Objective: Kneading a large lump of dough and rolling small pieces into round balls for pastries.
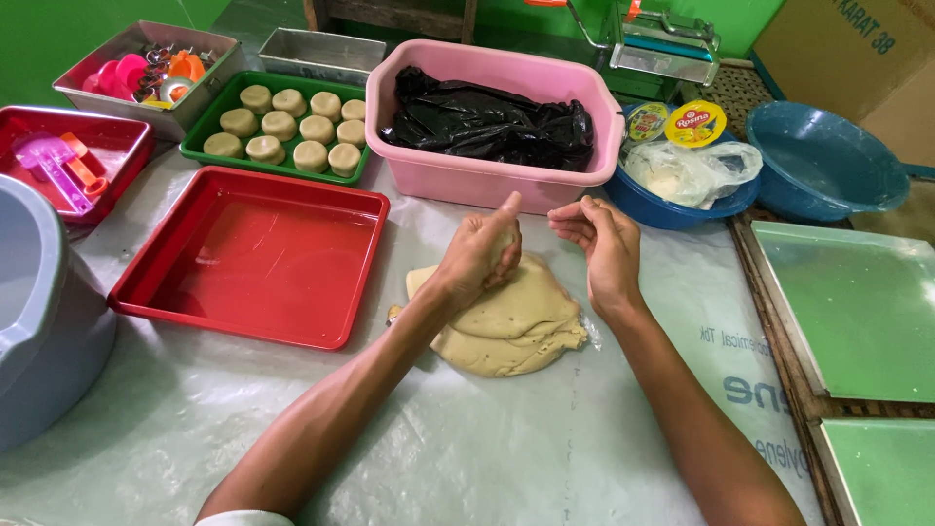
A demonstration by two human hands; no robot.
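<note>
A flattened mound of tan dough [506,326] lies on the plastic-covered table [487,448] in front of me. My left hand [482,251] is curled just above it, closed on a small piece of dough with the thumb up. My right hand [604,244] hovers beside it, fingers loosely bent and apart, holding nothing. An empty red tray [248,255] sits to the left of the dough. Behind it, a green tray [209,119] holds several round dough pucks [292,127].
A pink tub [487,175] lined with a black bag stands behind the dough. Blue bowls [823,161] and a plastic bag sit at right, green sheets [857,302] at far right. A grey bucket [39,312], a small red tray and a metal tin of cutters [146,73] are left.
</note>
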